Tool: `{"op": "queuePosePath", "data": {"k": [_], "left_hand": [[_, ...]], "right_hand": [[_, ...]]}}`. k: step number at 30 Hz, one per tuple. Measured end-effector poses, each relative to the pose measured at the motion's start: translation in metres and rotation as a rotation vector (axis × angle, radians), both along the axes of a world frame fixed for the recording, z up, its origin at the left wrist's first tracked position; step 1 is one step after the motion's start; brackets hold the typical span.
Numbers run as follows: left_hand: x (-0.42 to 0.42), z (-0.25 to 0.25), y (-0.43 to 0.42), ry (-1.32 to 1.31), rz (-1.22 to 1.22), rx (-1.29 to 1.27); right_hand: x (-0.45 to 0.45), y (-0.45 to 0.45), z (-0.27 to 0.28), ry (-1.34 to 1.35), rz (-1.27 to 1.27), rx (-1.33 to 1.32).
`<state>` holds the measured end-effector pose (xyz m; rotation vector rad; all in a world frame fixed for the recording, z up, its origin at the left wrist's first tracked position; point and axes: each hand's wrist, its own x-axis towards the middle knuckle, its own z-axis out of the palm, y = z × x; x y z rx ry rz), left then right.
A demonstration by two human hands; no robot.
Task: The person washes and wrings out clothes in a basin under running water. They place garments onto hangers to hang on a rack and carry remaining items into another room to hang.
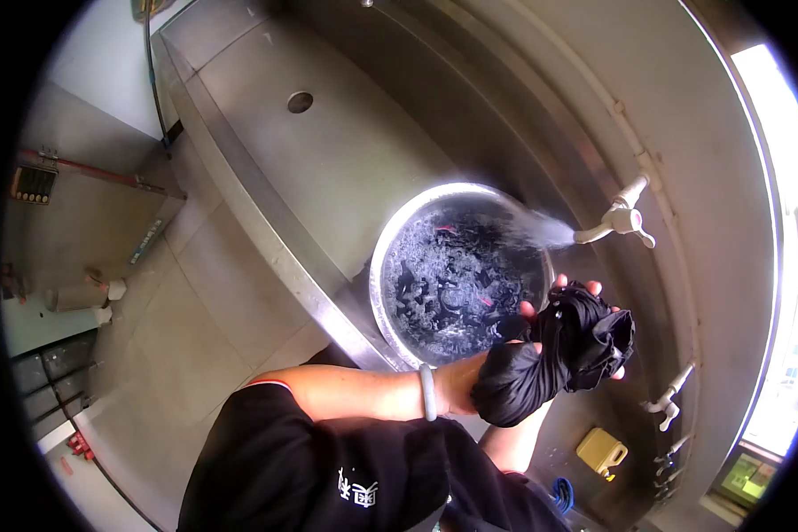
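A bunched, twisted black cloth (554,355), perhaps a garment, is gripped by both my hands just beside the rim of a round metal basin (377,284). My left hand (463,383), with a pale band on its wrist, is closed on the cloth, which covers most of its fingers. From the far side, fingertips of my right hand (594,288) curl around the bundle; its palm is hidden. The basin holds foamy water over dark fabric (452,297). Water sprays into it from an open tap (616,223).
The basin stands in a long steel trough sink (346,151) with a drain hole (300,102). More taps (668,403) line the wall at right. A yellow jug (601,450) and a blue coil (562,493) lie near the bottom. Tiled floor (213,293) is at left.
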<state>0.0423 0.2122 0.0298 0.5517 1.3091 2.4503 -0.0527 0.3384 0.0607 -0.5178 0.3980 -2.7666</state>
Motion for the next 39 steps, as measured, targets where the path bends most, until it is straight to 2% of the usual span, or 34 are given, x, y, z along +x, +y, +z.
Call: {"op": "queuePosePath", "data": {"k": [1, 2, 4, 7, 10, 12, 14, 16, 17, 18, 20, 21, 23, 24, 27, 28, 29, 30, 31, 32, 33, 34, 35, 36, 37, 39], "left_hand": [[-0.007, 0.015, -0.004, 0.088, 0.082, -0.082], [-0.013, 0.032, -0.008, -0.261, -0.063, 0.262], [-0.021, 0.05, -0.017, -0.74, -0.236, 0.689], [-0.03, 0.057, -0.027, -0.694, -0.293, 0.356], [-0.037, 0.053, -0.028, -0.521, -0.242, 0.079], [-0.038, 0.046, -0.028, -0.431, -0.126, -0.041], [-0.036, 0.005, -0.005, -0.402, 0.002, -0.138], [-0.037, 0.008, -0.01, -0.315, 0.207, -0.307], [-0.038, -0.016, -0.001, -0.385, 0.192, -0.393], [-0.043, -0.044, 0.009, -0.284, 0.206, -0.437], [-0.042, -0.021, -0.009, -0.273, 0.29, -0.615], [-0.044, -0.027, -0.012, -0.269, 0.309, -0.628], [-0.05, -0.05, -0.007, -0.189, 0.298, -0.697], [-0.052, -0.05, -0.011, -0.185, 0.306, -0.704], [-0.053, -0.057, -0.011, -0.224, 0.269, -0.854], [-0.049, -0.024, -0.024, -0.372, 0.207, -0.877], [-0.049, -0.021, -0.026, -0.365, 0.179, -0.925], [-0.052, -0.042, -0.022, -0.268, 0.154, -0.987], [-0.048, -0.029, -0.028, -0.282, 0.142, -1.063], [-0.045, -0.014, -0.038, -0.179, 0.144, -1.178], [-0.04, -0.053, -0.03, 0.082, 0.315, -1.258], [-0.038, -0.026, -0.045, -0.004, 0.225, -1.235], [-0.033, -0.001, -0.055, -0.121, 0.212, -1.17], [-0.025, 0.003, -0.058, -0.02, 0.405, -1.114], [-0.021, 0.017, -0.07, 0.015, 0.425, -1.014], [-0.018, 0.033, -0.091, 0.137, 0.523, -0.761]], "right_hand": [[0.001, 0.002, -0.003, -0.012, -0.01, 0.027], [0.001, 0.003, -0.006, -0.026, -0.017, 0.055], [0.001, 0.005, 0.005, -0.096, -0.017, 0.198], [0.005, 0.014, 0.02, -0.274, 0.042, 0.396], [-0.011, 0.007, 0.03, -0.155, -0.103, 0.751], [-0.027, 0.018, 0.014, -0.067, -0.017, 0.999], [-0.041, 0.021, 0.0, 0.093, 0.003, 1.297], [-0.043, 0.013, -0.025, 0.143, -0.237, 1.486], [-0.043, 0.007, -0.023, 0.05, -0.144, 1.446], [-0.044, -0.001, -0.017, 0.114, -0.126, 1.509], [-0.048, 0.0, -0.045, 0.091, -0.195, 1.503], [-0.052, 0.0, -0.053, 0.106, -0.188, 1.485], [-0.057, -0.002, -0.063, 0.275, -0.261, 1.686], [-0.056, -0.008, -0.065, 0.282, -0.262, 1.677], [-0.045, -0.025, -0.054, 0.208, -0.32, 1.749], [-0.042, -0.03, -0.036, 0.169, -0.171, 1.824], [-0.04, -0.028, -0.046, 0.138, -0.188, 1.796], [-0.033, -0.03, -0.058, 0.014, -0.282, 1.715], [-0.026, -0.033, -0.05, 0.005, -0.27, 1.696], [-0.019, -0.032, -0.042, -0.004, -0.245, 1.778], [-0.011, -0.03, -0.051, -0.073, -0.348, 1.785], [0.0, -0.031, -0.044, -0.103, -0.433, 1.644], [0.017, -0.045, -0.018, -0.293, -0.517, 1.439], [0.028, -0.04, -0.003, -0.427, -0.344, 1.115], [0.035, -0.022, -0.027, -0.126, -0.434, 1.265], [0.056, -0.009, -0.023, -0.059, -0.261, 1.044]]}}
